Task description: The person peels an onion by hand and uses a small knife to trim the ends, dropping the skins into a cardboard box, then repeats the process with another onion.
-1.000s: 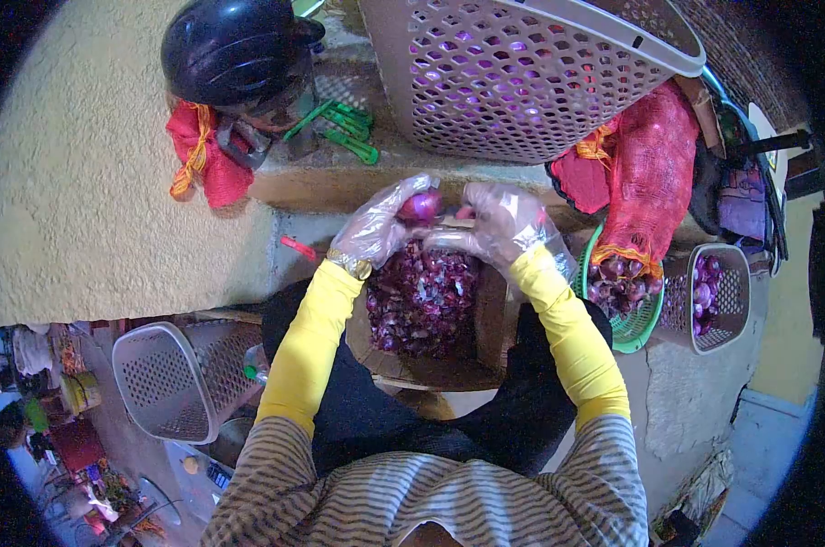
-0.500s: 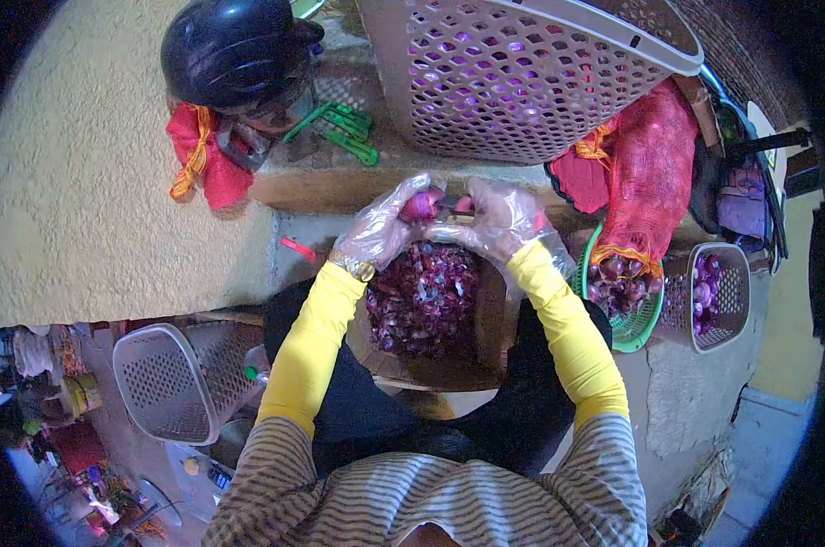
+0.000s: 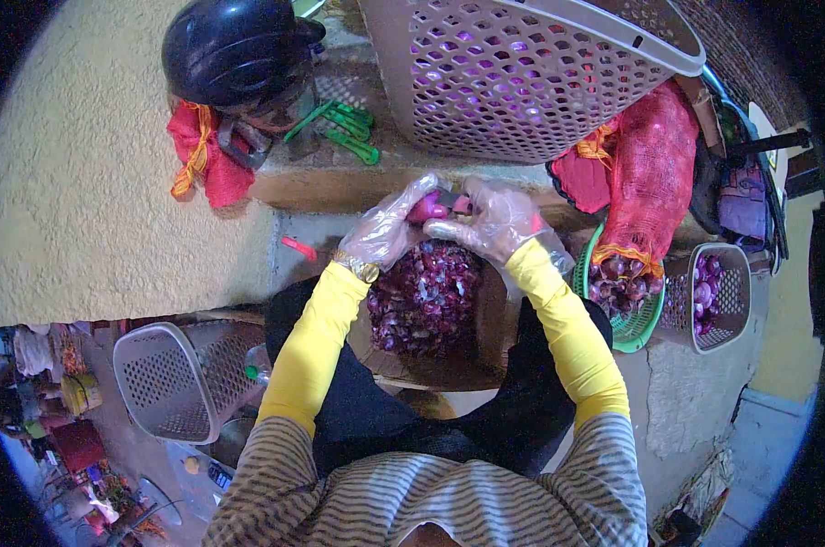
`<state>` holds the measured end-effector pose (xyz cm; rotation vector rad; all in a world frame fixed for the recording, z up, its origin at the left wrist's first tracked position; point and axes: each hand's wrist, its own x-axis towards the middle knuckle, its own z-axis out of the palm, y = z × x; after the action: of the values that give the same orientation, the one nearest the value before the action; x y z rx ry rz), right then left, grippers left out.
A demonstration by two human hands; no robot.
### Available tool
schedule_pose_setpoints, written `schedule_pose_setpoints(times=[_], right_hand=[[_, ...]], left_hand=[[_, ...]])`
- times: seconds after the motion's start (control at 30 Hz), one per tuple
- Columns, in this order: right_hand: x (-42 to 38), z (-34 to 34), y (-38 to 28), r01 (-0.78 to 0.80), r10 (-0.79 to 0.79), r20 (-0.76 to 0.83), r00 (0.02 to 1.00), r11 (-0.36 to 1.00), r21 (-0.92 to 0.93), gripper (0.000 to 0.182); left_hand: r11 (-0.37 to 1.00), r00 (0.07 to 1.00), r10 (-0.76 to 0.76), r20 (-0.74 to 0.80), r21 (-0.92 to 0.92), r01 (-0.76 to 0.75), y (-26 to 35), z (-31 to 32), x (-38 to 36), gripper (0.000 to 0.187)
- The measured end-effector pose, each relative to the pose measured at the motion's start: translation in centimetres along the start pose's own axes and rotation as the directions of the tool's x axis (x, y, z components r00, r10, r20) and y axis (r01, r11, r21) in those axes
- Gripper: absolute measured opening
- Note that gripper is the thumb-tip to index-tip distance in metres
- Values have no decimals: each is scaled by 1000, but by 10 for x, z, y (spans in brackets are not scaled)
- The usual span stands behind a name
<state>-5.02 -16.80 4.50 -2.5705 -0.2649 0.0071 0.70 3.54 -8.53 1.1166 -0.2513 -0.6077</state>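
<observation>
Over the box, my left hand (image 3: 385, 226), in a clear plastic glove, is closed around a red onion (image 3: 425, 209). My right hand (image 3: 505, 219), gloved the same way, grips a small knife (image 3: 458, 203). Its dark blade lies against the onion's right side, and the fingers cover much of the handle. My right thumb reaches across to just below the onion. Under both hands, between my knees, the box (image 3: 402, 369) holds a heap of purple onion skins (image 3: 423, 296).
A big perforated basket (image 3: 522, 87) stands ahead. At right are a red mesh sack (image 3: 651, 169), a green basket (image 3: 648, 330) of onions and a smaller basket (image 3: 736, 305) of onions. A dark helmet (image 3: 235, 55) sits upper left, with another basket (image 3: 162, 383) lower left.
The knife blade has come closer to the onion and now rests against it. My right thumb has moved up and left toward the onion, which has shifted slightly right.
</observation>
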Motion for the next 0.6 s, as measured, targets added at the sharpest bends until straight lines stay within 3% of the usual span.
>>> schedule_pose_setpoints(times=[0.07, 0.1, 0.13, 0.17, 0.23, 0.3, 0.37, 0.43, 0.47, 0.5, 0.53, 0.57, 0.6], right_hand=[[1, 4, 1, 64, -66, -28, 997, 996, -56, 62], [1, 5, 1, 64, -66, -27, 997, 996, -56, 62], [1, 6, 1, 65, -66, 0, 998, 996, -59, 60], [1, 7, 1, 67, -66, 27, 997, 996, -62, 60], [2, 10, 0, 113, -111, 26, 994, 986, -123, 59], [1, 10, -1, 158, -155, 27, 988, 970, -184, 59], [-1, 6, -5, 163, -142, 132, 981, 972, -168, 60], [-3, 12, 0, 198, -169, 149, 974, 958, -206, 61], [-4, 14, 1, 232, -196, 166, 966, 942, -243, 61], [-5, 14, 0, 234, -197, 166, 966, 942, -242, 61], [-6, 13, -2, 250, -199, 218, 956, 937, -243, 59], [-8, 13, -4, 267, -200, 268, 942, 933, -243, 56], [-11, 15, -7, 268, -201, 269, 942, 932, -243, 56]], left_hand=[[999, 1000, 11, 18, 45, -12, 5, 2, -1, 61], [938, 985, -171, 3, -304, 164, 25, 14, -5, 63], [731, 939, -341, 52, -613, 300, 36, 21, -8, 65], [731, 938, -341, 52, -613, 300, 23, 14, -6, 65], [980, 996, -93, -7, -175, 91, -2, 2, 1, 58], [975, 992, -123, -21, -188, 116, 13, 13, -14, 59], [969, 988, -152, -34, -202, 142, 40, 31, -22, 59], [837, 948, -316, -50, -486, 253, 54, 39, -24, 58], [837, 948, -314, -52, -485, 251, 41, 31, -21, 58], [968, 987, -143, -74, -218, 124, 18, 16, -15, 52], [997, 998, 32, -45, 66, -29, 16, 17, -14, 48], [997, 998, 33, -45, 66, -30, 16, 16, -15, 48], [982, 987, -109, -115, -169, 88, 37, 31, -19, 47]])
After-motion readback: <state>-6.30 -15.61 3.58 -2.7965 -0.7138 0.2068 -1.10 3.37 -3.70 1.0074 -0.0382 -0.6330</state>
